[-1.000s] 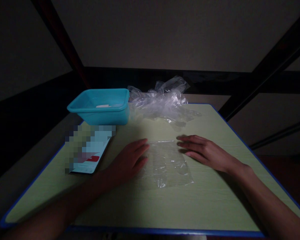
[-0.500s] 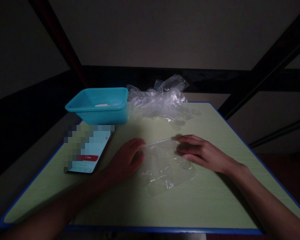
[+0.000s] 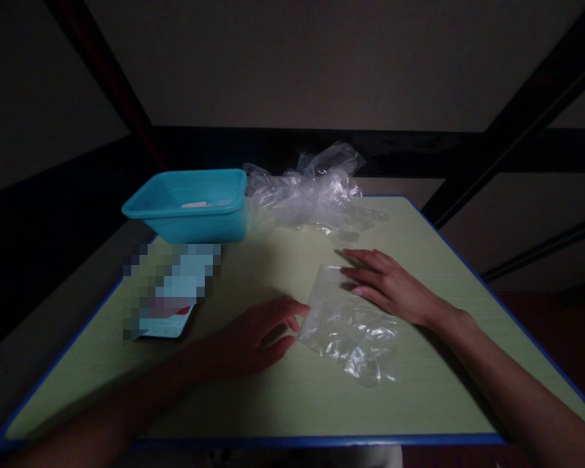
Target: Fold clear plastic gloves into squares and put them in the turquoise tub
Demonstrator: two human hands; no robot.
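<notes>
A clear plastic bag (image 3: 344, 325) lies on the table, its straight folded edge slanting on the left and its lower part wrinkled and shiny. My left hand (image 3: 266, 331) is beside that slanted edge. Its fingertips meet the edge, while the thumb stays apart from the forefinger, and nothing shows between them. Resting over the bag's upper right part, my right hand (image 3: 390, 286) has its fingers stretched out and spread. The bag's portion beneath those fingers is partly hidden.
A turquoise plastic basin (image 3: 199, 224) with something white inside stands at the back left. Next to it is a crumpled heap of clear plastic bags (image 3: 312, 195). A phone (image 3: 168, 325), partly pixelated, lies at the left of the blue-edged table (image 3: 253, 416).
The bag has turned, so its straight edge now slants along the left instead of lying across the top. My left hand has moved toward me and slightly right; the right fingers have spread.
</notes>
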